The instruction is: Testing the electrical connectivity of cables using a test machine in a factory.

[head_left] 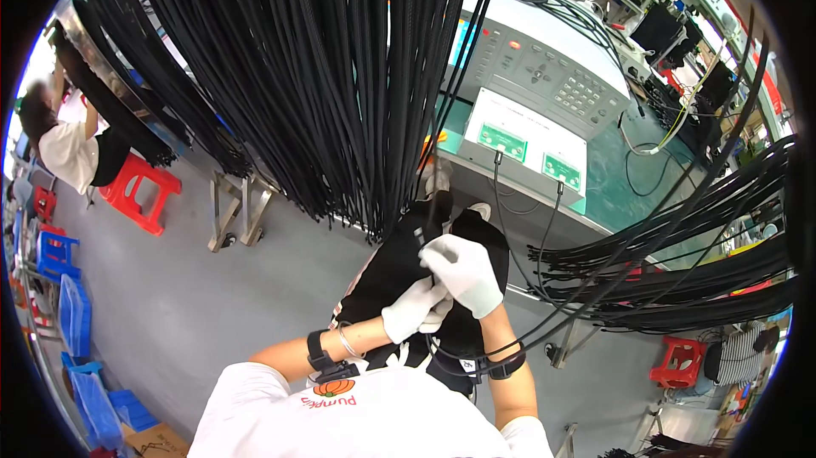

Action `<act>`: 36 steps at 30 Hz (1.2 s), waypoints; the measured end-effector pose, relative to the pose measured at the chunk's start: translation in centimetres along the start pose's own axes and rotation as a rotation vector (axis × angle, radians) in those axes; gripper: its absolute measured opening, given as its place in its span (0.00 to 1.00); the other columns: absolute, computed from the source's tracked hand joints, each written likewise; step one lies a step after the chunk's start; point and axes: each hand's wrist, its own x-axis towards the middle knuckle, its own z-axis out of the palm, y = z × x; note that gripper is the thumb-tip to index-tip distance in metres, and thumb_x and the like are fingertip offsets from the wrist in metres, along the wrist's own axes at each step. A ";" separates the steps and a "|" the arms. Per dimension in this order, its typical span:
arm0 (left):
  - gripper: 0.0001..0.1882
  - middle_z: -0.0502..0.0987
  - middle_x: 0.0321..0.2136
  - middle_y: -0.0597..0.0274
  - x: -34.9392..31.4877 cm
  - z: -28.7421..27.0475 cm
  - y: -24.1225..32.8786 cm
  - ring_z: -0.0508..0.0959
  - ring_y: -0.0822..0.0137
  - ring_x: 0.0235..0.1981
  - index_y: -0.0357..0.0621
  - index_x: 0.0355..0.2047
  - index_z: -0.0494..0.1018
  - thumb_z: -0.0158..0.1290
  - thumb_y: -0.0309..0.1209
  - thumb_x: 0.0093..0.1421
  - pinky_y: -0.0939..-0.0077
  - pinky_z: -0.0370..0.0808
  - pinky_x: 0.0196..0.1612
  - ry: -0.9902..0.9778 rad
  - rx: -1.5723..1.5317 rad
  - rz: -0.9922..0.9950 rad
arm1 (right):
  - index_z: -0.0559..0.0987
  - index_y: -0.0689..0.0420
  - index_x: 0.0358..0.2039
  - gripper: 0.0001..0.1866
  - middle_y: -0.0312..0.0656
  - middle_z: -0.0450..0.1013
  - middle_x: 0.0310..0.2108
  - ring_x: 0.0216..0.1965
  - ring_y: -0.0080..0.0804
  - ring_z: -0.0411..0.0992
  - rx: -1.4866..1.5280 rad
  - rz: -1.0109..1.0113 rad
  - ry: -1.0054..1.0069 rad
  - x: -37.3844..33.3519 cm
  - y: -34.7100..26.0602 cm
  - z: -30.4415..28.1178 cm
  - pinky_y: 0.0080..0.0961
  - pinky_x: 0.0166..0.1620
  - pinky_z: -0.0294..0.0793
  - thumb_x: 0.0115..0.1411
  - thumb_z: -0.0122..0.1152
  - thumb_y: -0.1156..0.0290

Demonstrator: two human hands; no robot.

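Note:
Both my hands wear white gloves and are close together over my lap. My right hand point(466, 273) is closed, its fingertips pinching a black cable near a small light-coloured connector end point(419, 236). My left hand point(411, 309) is just below and to the left, fingers curled and touching the right glove. It seems to hold the same cable, though the fingers hide most of it. Black cable point(544, 339) loops past my right forearm and up to the right. On the bench, two thin black cables plug into a white test box point(527, 131) with green panels.
A dense curtain of black cables point(323, 76) hangs ahead and left. More cable bundles point(705, 279) lie at the right. Behind the white box stands a grey instrument with buttons point(544, 76). A person sits far left near a red stool point(143, 190). Blue bins point(75, 313) line the left edge.

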 end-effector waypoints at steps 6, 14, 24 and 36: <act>0.11 0.64 0.23 0.67 -0.9 0.4 0.2 0.64 0.74 0.19 0.44 0.32 0.63 0.43 0.35 0.71 0.78 0.65 0.24 -0.090 -0.129 0.287 | 0.73 0.62 0.45 0.12 0.41 0.75 0.33 0.32 0.22 0.74 0.501 -0.078 -0.200 -1.4 -1.8 -2.0 0.20 0.37 0.74 0.60 0.57 0.75; 0.11 0.67 0.23 0.66 3.6 3.0 5.8 0.68 0.75 0.16 0.42 0.36 0.65 0.39 0.35 0.73 0.81 0.68 0.21 0.089 0.195 0.580 | 0.72 0.64 0.38 0.09 0.34 0.65 0.20 0.16 0.22 0.61 0.887 -0.257 0.559 -3.3 -2.7 -8.0 0.20 0.19 0.62 0.60 0.49 0.74; 0.11 0.62 0.14 0.75 9.2 4.7 12.3 0.60 0.83 0.10 0.40 0.36 0.74 0.51 0.36 0.68 0.83 0.55 0.12 0.179 0.196 0.488 | 0.79 0.65 0.40 0.13 0.56 0.76 0.31 0.27 0.52 0.71 -0.369 -0.040 0.858 1.3 1.6 -11.9 0.33 0.36 0.71 0.66 0.51 0.69; 0.16 0.62 0.11 0.74 10.2 6.2 12.8 0.57 0.82 0.08 0.41 0.23 0.75 0.53 0.36 0.67 0.82 0.51 0.11 0.157 0.231 0.500 | 0.80 0.60 0.22 0.16 0.26 0.64 0.16 0.20 0.13 0.54 0.124 0.114 0.703 2.4 0.8 -12.2 0.19 0.25 0.49 0.65 0.58 0.65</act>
